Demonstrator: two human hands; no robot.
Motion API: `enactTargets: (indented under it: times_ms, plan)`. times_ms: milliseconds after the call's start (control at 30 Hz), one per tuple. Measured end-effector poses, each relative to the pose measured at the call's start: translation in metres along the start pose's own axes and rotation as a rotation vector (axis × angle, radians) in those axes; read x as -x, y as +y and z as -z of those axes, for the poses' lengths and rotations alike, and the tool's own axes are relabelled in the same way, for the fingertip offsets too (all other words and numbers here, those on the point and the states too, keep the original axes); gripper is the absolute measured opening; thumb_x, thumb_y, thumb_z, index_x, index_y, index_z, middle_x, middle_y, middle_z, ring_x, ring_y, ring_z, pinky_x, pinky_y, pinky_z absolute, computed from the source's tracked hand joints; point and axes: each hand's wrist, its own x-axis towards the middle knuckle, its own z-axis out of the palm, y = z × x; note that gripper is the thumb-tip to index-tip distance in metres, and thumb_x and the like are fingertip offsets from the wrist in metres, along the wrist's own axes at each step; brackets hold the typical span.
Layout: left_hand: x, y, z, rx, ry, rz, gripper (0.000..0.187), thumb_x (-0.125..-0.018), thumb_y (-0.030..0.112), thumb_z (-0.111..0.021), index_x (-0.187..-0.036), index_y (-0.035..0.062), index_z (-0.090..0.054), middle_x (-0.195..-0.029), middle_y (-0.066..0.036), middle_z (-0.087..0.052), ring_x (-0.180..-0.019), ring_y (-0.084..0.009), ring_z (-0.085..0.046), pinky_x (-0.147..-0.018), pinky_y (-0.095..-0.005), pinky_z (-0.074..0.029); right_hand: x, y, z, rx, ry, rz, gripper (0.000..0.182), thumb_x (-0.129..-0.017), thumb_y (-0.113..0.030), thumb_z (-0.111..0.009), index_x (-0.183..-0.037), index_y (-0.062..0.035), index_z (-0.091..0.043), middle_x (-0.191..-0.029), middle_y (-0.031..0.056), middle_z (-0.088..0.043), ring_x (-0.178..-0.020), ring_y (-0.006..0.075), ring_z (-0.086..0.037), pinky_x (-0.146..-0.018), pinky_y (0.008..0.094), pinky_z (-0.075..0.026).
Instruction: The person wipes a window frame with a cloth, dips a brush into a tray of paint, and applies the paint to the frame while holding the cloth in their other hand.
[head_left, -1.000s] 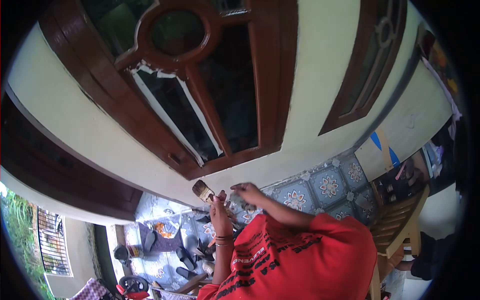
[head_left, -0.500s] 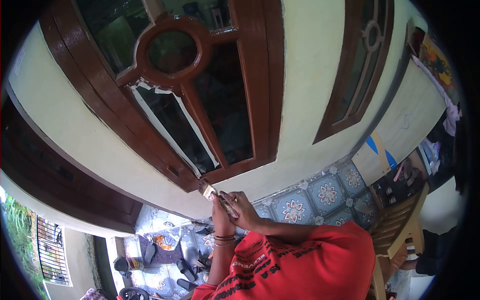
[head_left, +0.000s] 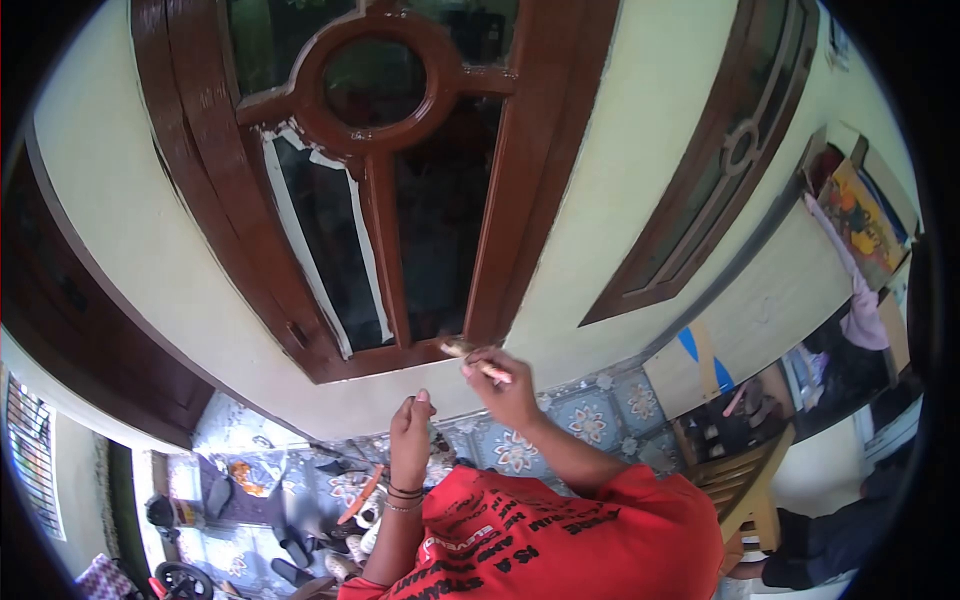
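Observation:
My right hand (head_left: 505, 388) is closed round the handle of a paintbrush (head_left: 459, 348), whose bristles are at the bottom rail of a brown window frame (head_left: 385, 358). Lower and to the left, my left hand (head_left: 410, 432) is closed, thumb up, apart from the brush; what it holds, if anything, is hidden. White masking strips (head_left: 298, 235) edge the lower left glass pane. The brown paint looks glossy round the circular part of the frame (head_left: 318, 60).
Patterned tiles (head_left: 590, 422) lie below the wall. Sandals (head_left: 290, 545) and a mat are at the lower left. A wooden bench (head_left: 745, 480) stands at the right, beside a person in dark clothing (head_left: 830, 545). A second window (head_left: 700, 190) is further right.
My hands have come apart. My right hand has moved the brush right along the bottom rail, and my left hand is now lower left, off the brush. The view has turned.

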Motion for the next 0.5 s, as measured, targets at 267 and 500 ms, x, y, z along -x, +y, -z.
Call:
enactTargets:
  times_ms: [267, 500]
  plan:
    - [-0.003, -0.018, -0.007, 0.090, 0.038, -0.004, 0.030, -0.090, 0.026, -0.050, -0.070, 0.0030, -0.049, -0.068, 0.000, -0.047, -0.067, -0.0076, -0.039, -0.065, -0.0224, -0.032, -0.082, -0.097, 0.083, 0.476, 0.044, 0.566, 0.018, -0.073, 0.000, -0.062, -0.090, 0.0044, -0.060, -0.077, 0.0138, -0.062, -0.065, 0.0238, -0.061, -0.059, 0.0289, -0.047]
    - [-0.013, -0.025, -0.011, 0.162, 0.037, 0.047, 0.024, -0.089, 0.021, -0.051, -0.074, 0.0012, -0.050, -0.069, 0.000, -0.049, -0.067, -0.0072, -0.041, -0.063, -0.0225, -0.034, -0.137, -0.137, 0.101, 0.840, 0.044, 0.811, 0.017, -0.071, -0.003, -0.064, -0.086, 0.0037, -0.061, -0.077, 0.0135, -0.062, -0.064, 0.0231, -0.061, -0.058, 0.0276, -0.047]
